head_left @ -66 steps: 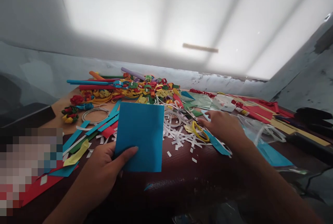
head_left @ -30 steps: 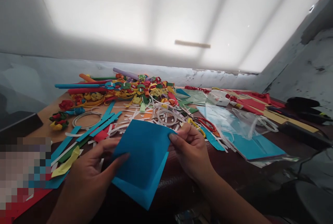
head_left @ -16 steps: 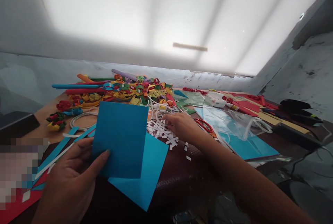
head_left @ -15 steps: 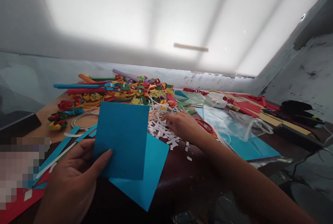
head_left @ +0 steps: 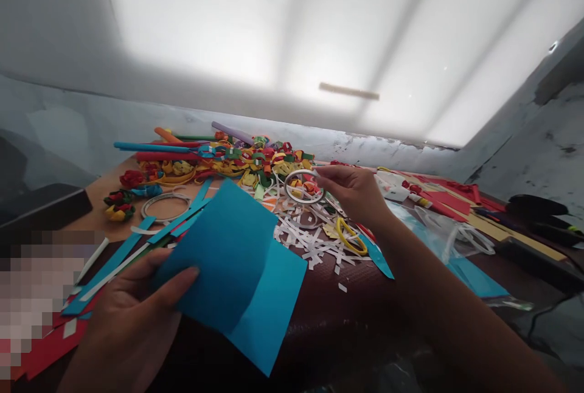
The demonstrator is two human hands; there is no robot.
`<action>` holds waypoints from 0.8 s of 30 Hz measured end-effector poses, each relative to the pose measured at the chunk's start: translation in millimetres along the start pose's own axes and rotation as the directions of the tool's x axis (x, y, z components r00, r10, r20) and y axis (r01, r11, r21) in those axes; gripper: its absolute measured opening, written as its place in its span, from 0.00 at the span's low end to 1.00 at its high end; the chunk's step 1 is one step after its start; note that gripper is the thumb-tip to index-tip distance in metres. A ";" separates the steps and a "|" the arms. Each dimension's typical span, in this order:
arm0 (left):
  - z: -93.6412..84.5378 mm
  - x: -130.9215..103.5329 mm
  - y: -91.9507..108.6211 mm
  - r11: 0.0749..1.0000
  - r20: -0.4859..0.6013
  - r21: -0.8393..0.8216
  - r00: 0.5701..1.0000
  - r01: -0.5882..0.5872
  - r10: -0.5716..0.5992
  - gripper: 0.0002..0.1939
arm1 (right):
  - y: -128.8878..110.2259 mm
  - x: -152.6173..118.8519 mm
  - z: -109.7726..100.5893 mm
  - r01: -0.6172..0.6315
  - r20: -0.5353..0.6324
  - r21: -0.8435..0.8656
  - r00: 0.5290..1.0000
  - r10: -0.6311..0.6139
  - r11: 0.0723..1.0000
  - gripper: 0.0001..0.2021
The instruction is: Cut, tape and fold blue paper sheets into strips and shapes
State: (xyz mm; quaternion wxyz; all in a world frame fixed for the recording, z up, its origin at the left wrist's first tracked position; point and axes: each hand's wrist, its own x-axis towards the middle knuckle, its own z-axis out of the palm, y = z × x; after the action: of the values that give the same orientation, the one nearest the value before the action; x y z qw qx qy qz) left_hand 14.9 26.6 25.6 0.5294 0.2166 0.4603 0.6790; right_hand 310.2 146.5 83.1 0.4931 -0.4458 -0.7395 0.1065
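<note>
My left hand (head_left: 137, 314), at the lower left, pinches two blue sheets of paper between thumb and fingers. The front blue sheet (head_left: 223, 259) is tilted and covers part of the other blue sheet (head_left: 285, 308). With closed fingertips my right hand (head_left: 358, 192) holds up a thin, pale roll of tape (head_left: 305, 202) by its right edge. Below this roll lies a heap of white paper strips (head_left: 298, 238) on the table. Yellow scissor-like loops (head_left: 349, 241) sit beside the heap, partly hidden by my right arm.
Colourful paper flowers and chains (head_left: 255, 162) are piled at the back. Another tape ring (head_left: 165, 221) lies on the left, near blue strips (head_left: 137, 244) and red paper (head_left: 55, 344). Clear plastic packets (head_left: 438, 229) and a black box (head_left: 538, 262) lie on the right.
My right hand has risen from the heap of white strips with the tape roll in its fingers. The front blue sheet in my left hand has turned and tilted. The view has shifted slightly left.
</note>
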 end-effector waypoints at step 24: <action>0.6 -6.1 -14.3 0.974 0.239 -0.173 0.954 -0.144 0.184 0.12 | -134.0 -43.8 101.0 -0.277 0.502 0.435 0.864 0.025 0.857 0.26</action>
State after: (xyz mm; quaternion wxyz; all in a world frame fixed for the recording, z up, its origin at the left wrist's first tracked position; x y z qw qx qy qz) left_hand 24.9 21.5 14.8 0.5406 0.2978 0.3156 0.7207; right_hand 157.9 63.8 85.7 0.3812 -0.3229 -0.7474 0.4380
